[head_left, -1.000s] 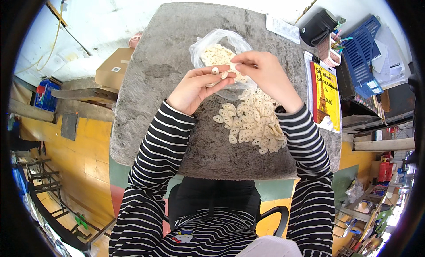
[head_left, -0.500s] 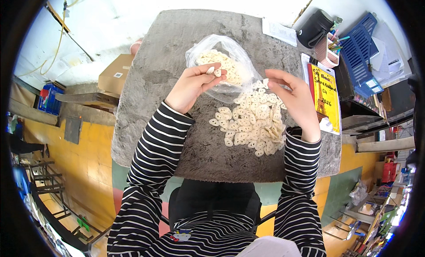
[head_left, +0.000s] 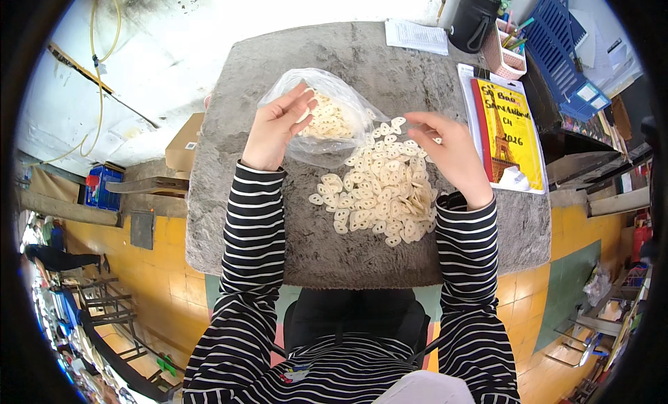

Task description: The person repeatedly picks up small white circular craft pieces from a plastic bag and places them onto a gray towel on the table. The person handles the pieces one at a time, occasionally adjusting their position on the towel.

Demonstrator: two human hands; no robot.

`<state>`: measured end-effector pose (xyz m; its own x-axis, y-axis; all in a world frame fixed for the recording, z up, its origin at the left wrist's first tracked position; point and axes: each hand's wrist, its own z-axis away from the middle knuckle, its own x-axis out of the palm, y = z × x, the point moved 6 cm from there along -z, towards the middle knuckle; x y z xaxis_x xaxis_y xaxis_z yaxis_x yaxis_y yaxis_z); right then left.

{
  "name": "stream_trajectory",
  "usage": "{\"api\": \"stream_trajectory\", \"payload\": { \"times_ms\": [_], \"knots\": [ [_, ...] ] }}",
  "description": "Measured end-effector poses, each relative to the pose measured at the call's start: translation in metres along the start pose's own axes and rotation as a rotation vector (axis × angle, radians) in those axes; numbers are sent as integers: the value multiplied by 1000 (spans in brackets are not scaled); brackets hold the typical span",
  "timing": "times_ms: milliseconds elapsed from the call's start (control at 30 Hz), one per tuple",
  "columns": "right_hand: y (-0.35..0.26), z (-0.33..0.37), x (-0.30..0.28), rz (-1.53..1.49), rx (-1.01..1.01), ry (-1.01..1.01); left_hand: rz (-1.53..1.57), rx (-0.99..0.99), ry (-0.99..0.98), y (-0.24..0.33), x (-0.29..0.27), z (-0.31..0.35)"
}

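A heap of small flat cream pieces with holes [head_left: 383,195] lies on the grey furry tabletop [head_left: 229,112]. Beyond it, to the left, sits a clear plastic bag [head_left: 360,115] holding more such pieces. My left hand [head_left: 273,129] is over the bag's left side, with a small cream piece [head_left: 304,114] between thumb and fingers; whether it holds others is hidden. At the heap's far right edge, my right hand [head_left: 452,153] has thumb and forefinger apart, close to a few loose pieces [head_left: 398,123]. Nothing shows gripped in it.
To the right lies a yellow-and-red booklet [head_left: 511,136] in a clear sleeve. Paper sheets [head_left: 416,36], a black flask [head_left: 474,20] and a pink pen basket [head_left: 502,54] stand along the far right, beside a blue plastic rack [head_left: 560,56]. A cardboard box [head_left: 184,146] is left of the table.
My left hand has moved left and turned over the bag, so the pieces in its fingers show less. The right hand stays by the heap's far edge. The whole view has shifted slightly.
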<state>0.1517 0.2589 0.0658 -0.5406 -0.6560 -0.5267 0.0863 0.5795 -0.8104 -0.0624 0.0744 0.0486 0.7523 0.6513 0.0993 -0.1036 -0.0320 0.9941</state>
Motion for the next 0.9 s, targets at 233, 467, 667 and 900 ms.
{"api": "stream_trajectory", "payload": {
  "times_ms": [233, 467, 667, 900],
  "knots": [
    [33, -4, 10, 280, -114, 27, -91, 120, 26, 6, -2, 2],
    [30, -4, 53, 368, -222, -109, -110, 195, -157, 12, 14, 21],
    [16, 0, 57, 89, -46, -354, -103, 149, -268, -3, 32, 19],
    [-9, -2, 46, -174, 76, -177, 3, -63, -372, -27, 55, 27]
  ]
}}
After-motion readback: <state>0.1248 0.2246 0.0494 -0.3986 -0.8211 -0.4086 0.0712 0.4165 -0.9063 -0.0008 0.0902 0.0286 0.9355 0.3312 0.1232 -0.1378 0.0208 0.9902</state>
